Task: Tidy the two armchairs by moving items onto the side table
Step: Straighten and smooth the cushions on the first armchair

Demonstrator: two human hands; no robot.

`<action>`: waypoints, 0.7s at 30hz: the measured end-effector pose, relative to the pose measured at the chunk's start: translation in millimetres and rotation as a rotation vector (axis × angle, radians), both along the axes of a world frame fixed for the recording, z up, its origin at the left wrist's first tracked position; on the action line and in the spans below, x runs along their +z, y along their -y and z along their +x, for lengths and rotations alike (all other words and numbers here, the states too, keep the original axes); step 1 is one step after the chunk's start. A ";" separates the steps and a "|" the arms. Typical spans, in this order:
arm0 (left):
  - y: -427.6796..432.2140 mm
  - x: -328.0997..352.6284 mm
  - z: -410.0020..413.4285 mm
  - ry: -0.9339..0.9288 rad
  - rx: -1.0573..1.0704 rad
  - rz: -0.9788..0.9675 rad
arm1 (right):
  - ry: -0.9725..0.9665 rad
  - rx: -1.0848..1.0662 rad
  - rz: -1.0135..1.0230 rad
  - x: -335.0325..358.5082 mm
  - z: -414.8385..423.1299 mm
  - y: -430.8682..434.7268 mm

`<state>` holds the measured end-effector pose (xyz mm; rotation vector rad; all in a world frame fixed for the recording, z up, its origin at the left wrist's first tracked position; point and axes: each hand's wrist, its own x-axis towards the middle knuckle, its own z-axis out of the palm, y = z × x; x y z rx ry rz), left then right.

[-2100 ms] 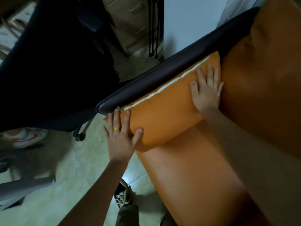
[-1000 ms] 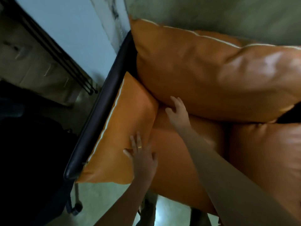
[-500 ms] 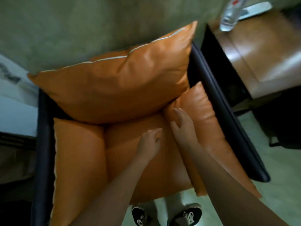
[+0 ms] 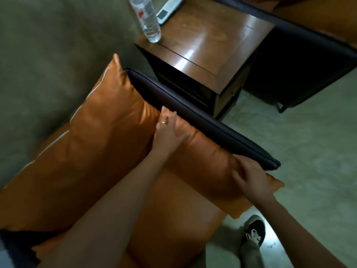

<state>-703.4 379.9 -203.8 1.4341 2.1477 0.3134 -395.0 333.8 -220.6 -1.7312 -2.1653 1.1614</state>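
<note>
The near armchair has orange leather cushions and a dark armrest [image 4: 202, 120]. Its right side cushion [image 4: 208, 163] lies along that armrest. My left hand [image 4: 168, 132], wearing a gold ring, rests flat on the cushion's back end, against the big back cushion [image 4: 92, 151]. My right hand [image 4: 251, 176] presses on the cushion's front end, just below the armrest tip; it is blurred. Neither hand holds a loose item. The wooden side table [image 4: 218, 53] stands beyond the armrest, carrying a clear water bottle [image 4: 149, 20] and a white remote-like device [image 4: 168, 8].
The second armchair [image 4: 309, 51], with a dark side and an orange seat, sits right of the side table. My shoe [image 4: 253, 231] is on the pale tiled floor [image 4: 299, 136] by the seat's front edge. A greenish wall is behind the chair.
The view has swung right, bringing the side table into sight. Both hands left the seat's middle and spread along the right side cushion, left to its back end, right to its front.
</note>
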 end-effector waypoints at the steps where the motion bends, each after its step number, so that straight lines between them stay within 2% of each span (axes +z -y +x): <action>1: -8.2 -3.0 -6.1 -0.011 0.024 -0.038 | 0.029 -0.023 -0.032 -2.9 8.0 5.1; 5: -43.3 -17.4 -33.9 -0.050 0.081 -0.116 | 0.105 -0.052 -0.042 -11.7 25.4 11.3; 9: -61.5 -34.0 -49.9 0.138 0.172 -0.111 | 0.176 -0.108 -0.017 -14.7 18.7 8.1; 13: -57.7 -37.1 -49.2 0.241 0.321 0.032 | 0.252 -0.177 -0.045 -18.8 10.2 8.8; 17: -44.7 -33.0 -55.8 0.308 0.276 0.122 | 0.200 -0.282 -0.083 -19.0 7.7 9.8; 21: -32.7 -29.1 -60.4 0.362 0.283 0.197 | 0.201 -0.299 -0.026 -21.0 5.4 21.0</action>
